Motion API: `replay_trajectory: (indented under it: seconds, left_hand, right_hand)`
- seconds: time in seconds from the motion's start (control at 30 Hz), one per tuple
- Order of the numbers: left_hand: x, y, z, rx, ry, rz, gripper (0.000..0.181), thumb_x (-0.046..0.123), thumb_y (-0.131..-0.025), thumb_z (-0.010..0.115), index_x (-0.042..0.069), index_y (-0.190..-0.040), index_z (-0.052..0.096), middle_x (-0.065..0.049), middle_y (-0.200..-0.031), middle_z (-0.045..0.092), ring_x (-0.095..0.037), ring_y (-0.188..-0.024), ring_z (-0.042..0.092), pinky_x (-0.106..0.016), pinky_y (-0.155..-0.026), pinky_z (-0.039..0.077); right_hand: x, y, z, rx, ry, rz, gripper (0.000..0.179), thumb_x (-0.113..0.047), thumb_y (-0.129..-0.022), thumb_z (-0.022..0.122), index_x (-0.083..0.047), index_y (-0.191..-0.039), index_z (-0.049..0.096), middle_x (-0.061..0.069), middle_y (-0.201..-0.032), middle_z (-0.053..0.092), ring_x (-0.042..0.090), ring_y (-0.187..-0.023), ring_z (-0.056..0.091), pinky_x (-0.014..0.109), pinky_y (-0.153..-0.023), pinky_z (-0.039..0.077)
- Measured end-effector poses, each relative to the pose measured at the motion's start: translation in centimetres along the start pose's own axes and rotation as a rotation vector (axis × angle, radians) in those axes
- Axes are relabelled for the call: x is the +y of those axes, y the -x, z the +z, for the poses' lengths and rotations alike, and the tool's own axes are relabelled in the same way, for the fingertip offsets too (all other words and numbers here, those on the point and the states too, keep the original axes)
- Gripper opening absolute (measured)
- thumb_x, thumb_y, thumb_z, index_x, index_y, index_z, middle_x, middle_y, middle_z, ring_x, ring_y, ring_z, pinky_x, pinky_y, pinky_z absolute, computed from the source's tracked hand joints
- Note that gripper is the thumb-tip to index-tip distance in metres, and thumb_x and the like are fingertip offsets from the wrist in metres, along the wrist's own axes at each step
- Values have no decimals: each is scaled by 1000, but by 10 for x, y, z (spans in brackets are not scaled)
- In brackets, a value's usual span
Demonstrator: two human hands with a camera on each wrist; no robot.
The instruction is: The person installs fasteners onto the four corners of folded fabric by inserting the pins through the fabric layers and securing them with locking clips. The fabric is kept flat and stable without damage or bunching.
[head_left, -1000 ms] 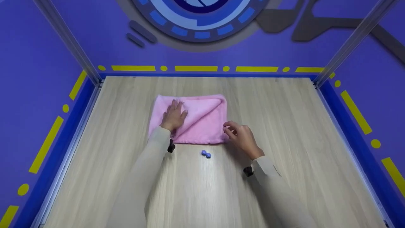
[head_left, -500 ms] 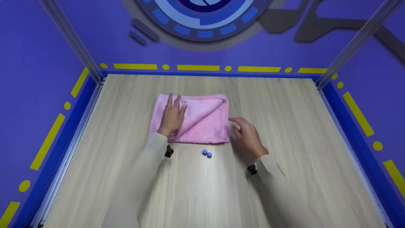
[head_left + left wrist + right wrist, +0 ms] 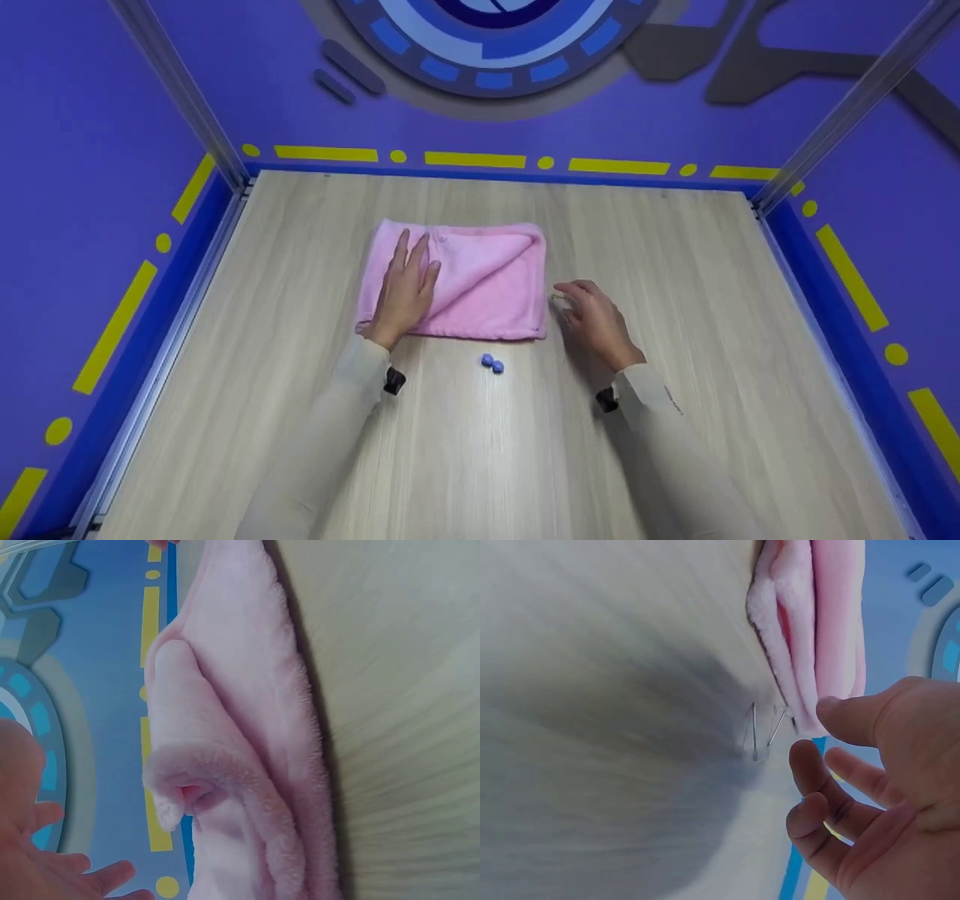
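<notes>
Thumb and fingers apart, pinching nothing visible, the right hand [image 3: 600, 322] curves just beside a thin wiry object [image 3: 754, 731], right of the folded pink fleece cloth [image 3: 484, 285], lying lengthwise left-to-right beneath the nearer left hand [image 3: 406, 292], fingers spread.

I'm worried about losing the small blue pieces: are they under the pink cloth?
No, the small blue pieces lie uncovered on the table, apart from the pink cloth.

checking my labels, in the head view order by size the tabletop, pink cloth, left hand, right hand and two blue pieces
Tabletop
Pink cloth
Left hand, right hand: too alike to rank
Two blue pieces
</notes>
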State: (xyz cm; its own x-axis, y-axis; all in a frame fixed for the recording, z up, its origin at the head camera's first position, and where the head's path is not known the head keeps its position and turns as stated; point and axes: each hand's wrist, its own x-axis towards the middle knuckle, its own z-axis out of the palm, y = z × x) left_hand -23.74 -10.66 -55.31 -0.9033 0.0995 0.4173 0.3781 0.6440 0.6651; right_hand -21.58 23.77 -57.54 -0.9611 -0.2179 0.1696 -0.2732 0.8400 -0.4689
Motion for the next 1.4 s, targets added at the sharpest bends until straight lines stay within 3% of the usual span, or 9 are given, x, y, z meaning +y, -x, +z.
replay_trajectory:
  seconds: [0.17, 0.33, 0.5, 0.87, 1.17, 1.4]
  left_hand:
    - [-2, 11, -1, 0, 7, 15, 53, 23, -107, 55, 2, -154, 43, -30, -162, 27, -48, -143, 39, -61, -116, 34]
    - [-5, 19, -1, 19, 15, 42, 52, 22, -106, 56, 1, -153, 45, -31, -160, 30, -50, -139, 43, -61, -115, 37]
    - [-5, 27, -4, 17, 38, 30, 51, 21, -106, 56, 1, -152, 47, -30, -160, 33, -49, -139, 43, -58, -115, 37]
    - [-9, 38, -3, 11, 51, 8, 51, 23, -106, 56, 2, -152, 47, -25, -161, 34, -44, -142, 41, -55, -117, 36]
    - [-12, 42, 0, 25, 42, 19, 49, 23, -106, 56, 3, -151, 49, -25, -160, 37, -44, -142, 43, -55, -118, 35]
    - [-9, 45, 3, 12, 45, -7, 50, 23, -106, 56, 3, -151, 48, -24, -160, 37, -43, -142, 42, -55, -117, 36]
  right_hand:
    - [5, 3, 0, -49, -5, 18, 42, -4, -94, 72, -14, -135, 66, 15, -136, 60, 35, -122, 62, 54, -97, 54]
    - [11, 4, 0, -69, -7, 35, 37, -6, -94, 73, -13, -130, 69, 13, -135, 61, 34, -122, 62, 53, -97, 54]
    - [16, 5, 0, -101, 13, 54, 31, -10, -94, 75, -10, -125, 71, 14, -132, 62, 34, -119, 63, 53, -96, 54]
    - [24, 8, 1, -123, 30, 74, 18, -10, -92, 77, -11, -110, 75, 7, -101, 67, 24, -89, 65, 45, -74, 55]
    - [27, 11, 1, -122, 25, 74, 10, -11, -92, 77, -12, -102, 76, 3, -94, 66, 20, -82, 61, 41, -69, 52]
    - [30, 12, 2, -117, 16, 81, 9, -11, -92, 77, -12, -101, 77, 2, -94, 66, 19, -81, 59, 39, -68, 50]
